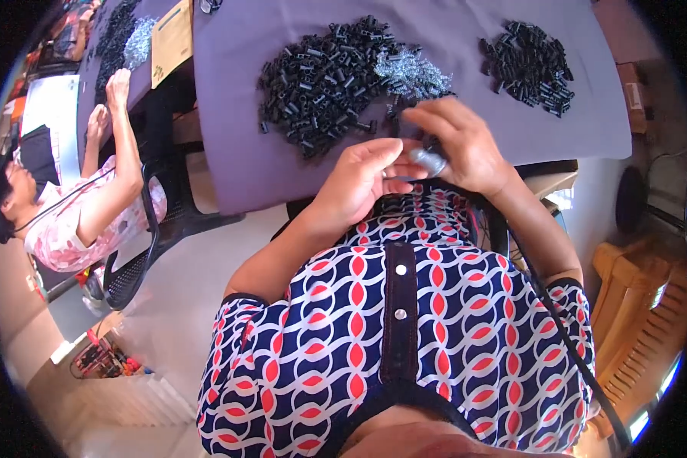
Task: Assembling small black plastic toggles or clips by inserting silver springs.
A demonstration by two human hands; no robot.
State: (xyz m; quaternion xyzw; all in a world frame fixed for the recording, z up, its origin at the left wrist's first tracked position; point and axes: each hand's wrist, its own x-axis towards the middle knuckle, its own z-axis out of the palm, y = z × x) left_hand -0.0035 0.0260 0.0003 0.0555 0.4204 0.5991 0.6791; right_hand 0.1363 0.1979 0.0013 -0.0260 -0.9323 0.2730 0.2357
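Observation:
Both my hands meet over the near edge of the cloth-covered table. The thumb and fingers of my left hand [362, 179] come together in a pinch; what is between them is too small to make out. My right hand [466, 145] is curled beside it, its fingers partly blurred. A shiny grey, blurred thing [429, 161] shows at the right hand's thumb side, and I cannot tell its kind. Just beyond lie a large heap of small black plastic parts [305, 91] and, against its right side, a pile of small silvery metal springs [412, 74].
A second heap of black parts [527, 67] lies farther right on the purple-grey cloth [237, 145]. To the left, another person [76, 198] sits at work near a black chair [168, 183]. A wooden chair [633, 305] stands at the right. A black cord [565, 328] crosses my right side.

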